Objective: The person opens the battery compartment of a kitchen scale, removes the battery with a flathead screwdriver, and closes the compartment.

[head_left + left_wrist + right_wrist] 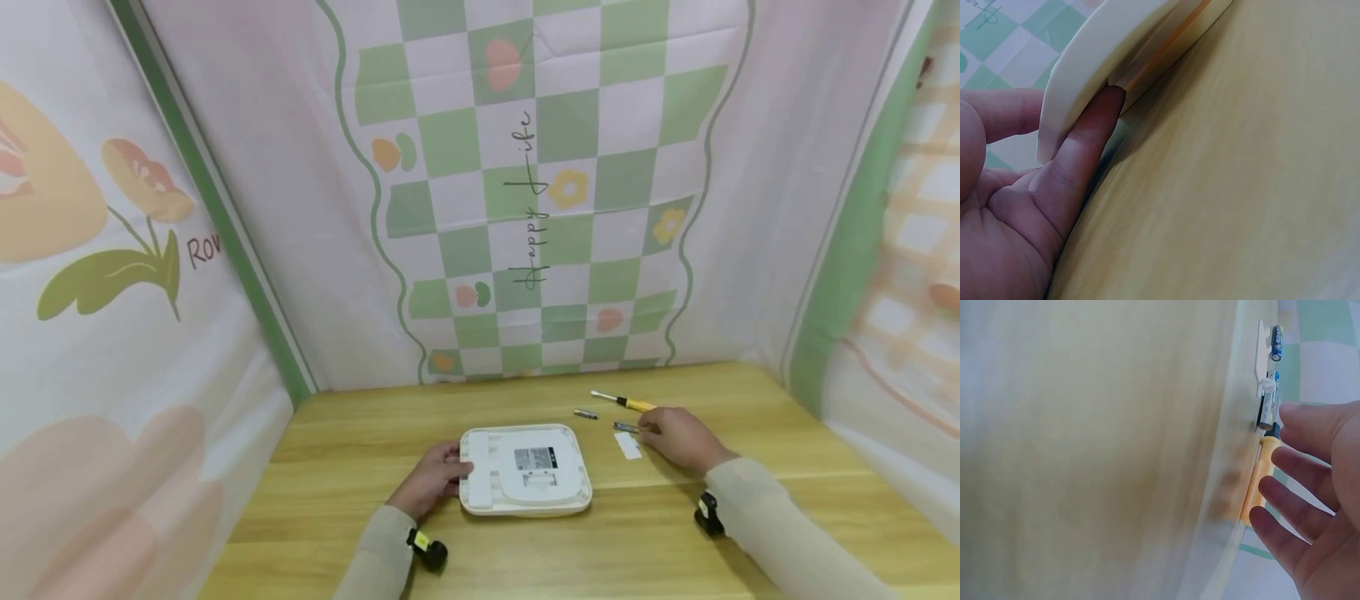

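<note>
A white, square device with rounded corners (487, 471) lies underside up, showing a label and a small uncovered battery compartment (540, 480). At its left edge, my left hand (435, 479) grips it, thumb on top and fingers underneath; the left wrist view shows a finger (1079, 156) under the raised rim. My right hand (678, 437) hovers by a battery (625, 427), its fingers (1297, 506) bent loosely and apart. Whether a fingertip touches that battery I cannot tell. Beside it are a small white cover (628, 446) and a second battery (586, 413).
A yellow-handled screwdriver (622, 402) lies just beyond the right hand, its tip pointing left. The wooden table (337, 467) is bordered at the back and both sides by printed cloth (525, 208).
</note>
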A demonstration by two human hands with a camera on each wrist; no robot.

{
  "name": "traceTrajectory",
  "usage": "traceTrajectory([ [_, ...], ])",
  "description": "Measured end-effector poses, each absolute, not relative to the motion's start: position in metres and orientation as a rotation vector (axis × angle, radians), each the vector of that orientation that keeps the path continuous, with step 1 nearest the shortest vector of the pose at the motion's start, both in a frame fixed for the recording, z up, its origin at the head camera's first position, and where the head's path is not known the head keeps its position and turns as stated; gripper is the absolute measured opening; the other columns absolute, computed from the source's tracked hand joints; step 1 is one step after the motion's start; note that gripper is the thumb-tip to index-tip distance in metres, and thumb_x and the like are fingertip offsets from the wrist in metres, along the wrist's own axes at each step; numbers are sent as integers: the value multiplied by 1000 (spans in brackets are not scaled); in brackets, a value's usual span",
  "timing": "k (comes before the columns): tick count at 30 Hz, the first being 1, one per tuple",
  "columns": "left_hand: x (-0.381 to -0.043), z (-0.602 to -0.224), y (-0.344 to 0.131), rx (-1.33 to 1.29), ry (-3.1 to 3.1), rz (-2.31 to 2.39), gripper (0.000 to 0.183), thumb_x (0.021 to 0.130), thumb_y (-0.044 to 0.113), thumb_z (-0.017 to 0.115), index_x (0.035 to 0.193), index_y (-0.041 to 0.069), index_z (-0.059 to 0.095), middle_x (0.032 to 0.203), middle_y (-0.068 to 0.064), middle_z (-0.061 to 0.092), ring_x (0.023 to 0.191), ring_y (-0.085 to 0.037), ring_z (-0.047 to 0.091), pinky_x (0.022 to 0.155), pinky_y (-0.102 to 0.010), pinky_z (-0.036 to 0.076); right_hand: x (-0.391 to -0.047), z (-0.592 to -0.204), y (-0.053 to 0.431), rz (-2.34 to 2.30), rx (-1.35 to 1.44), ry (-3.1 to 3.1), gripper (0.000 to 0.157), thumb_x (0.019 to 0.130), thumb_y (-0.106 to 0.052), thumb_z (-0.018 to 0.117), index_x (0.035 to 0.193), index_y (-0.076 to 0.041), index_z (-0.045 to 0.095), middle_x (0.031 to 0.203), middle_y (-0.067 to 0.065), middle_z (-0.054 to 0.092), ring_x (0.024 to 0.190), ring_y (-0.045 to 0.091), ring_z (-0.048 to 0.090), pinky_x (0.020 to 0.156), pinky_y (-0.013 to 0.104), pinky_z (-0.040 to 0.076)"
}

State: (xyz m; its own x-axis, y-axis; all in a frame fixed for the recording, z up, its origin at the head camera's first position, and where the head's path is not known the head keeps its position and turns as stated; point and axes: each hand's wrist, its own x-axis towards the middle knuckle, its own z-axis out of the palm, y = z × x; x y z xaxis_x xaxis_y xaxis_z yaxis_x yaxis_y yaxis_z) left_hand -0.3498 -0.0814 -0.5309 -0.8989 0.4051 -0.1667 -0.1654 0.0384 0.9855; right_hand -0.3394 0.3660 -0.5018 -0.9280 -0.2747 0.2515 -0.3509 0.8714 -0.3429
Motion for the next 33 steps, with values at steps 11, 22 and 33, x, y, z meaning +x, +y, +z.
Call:
traceTrajectory([
  [11,-354,-532,-80,256,1936,1912,55,94,11,64,140,-6,41,113,-13,65,93,-26,66,75,-37,57,-331,-499,359,644,360,-2823,16,88,-16,69,96,-3,72,92,10,70,89,34,65,81,56,50],
  [22,-350,-533,-81,282,1912,1931,53,95,9,61,141,-6,41,115,-14,65,93,-25,65,76,-38,57,-322,-503,344,622,202,-2862,14,87,-21,69,84,-8,73,80,2,68,71,22,61,70,49,51],
  [33,-352,-536,-81,278,1925,1929,54,93,7,61,141,-8,40,115,-14,65,90,-25,66,74,-38,57,-321,-500,335,593,106,-2921,19,88,-22,67,72,-13,66,64,-4,57,57,16,47,55,37,42],
])
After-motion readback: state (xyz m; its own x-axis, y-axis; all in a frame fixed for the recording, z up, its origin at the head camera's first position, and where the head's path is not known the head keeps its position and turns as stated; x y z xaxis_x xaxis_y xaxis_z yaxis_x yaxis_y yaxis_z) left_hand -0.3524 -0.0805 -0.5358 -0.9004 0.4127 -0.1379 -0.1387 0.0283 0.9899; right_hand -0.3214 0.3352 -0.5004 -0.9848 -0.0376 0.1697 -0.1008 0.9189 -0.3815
